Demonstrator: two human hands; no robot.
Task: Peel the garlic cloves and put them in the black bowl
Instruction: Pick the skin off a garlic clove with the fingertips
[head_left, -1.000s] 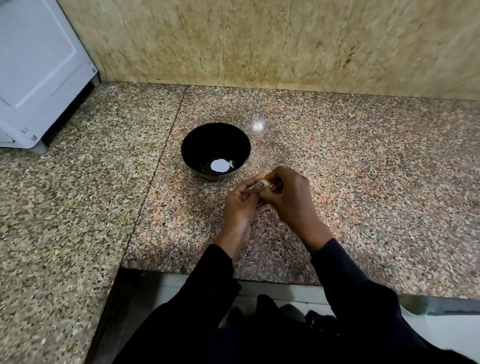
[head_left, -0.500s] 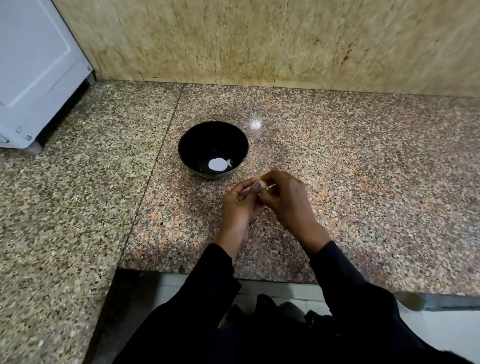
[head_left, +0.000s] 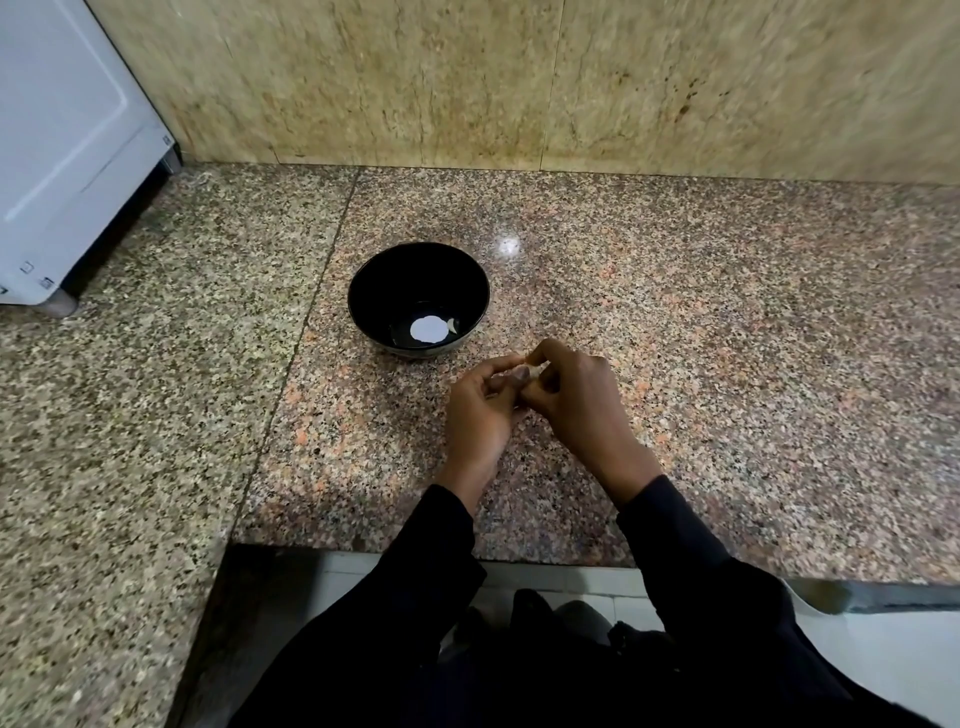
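From the head camera, little has changed over the last second. The left hand (head_left: 480, 410) and the right hand (head_left: 574, 402) stay pressed together just near and right of the round glossy black bowl (head_left: 374, 291), above the speckled pink-and-grey granite tabletop (head_left: 727, 338). Both sets of fingers remain curled around a small pale garlic clove (head_left: 531, 370), pinched between the fingertips; only a sliver of it shows. The hands have slid slightly nearer and to the right in the view, though much of that looks like the camera tilting.

This suggests the peeling of this clove is still under way and it has not gone into the bowl. Inside the bowl lie a white round patch, perhaps a reflection, and a small pale piece (head_left: 453, 326) beside it, possibly a peeled clove.

No readable writing appears; the white appliance (head_left: 62, 156) at far left carries only tiny marks too small to make out.
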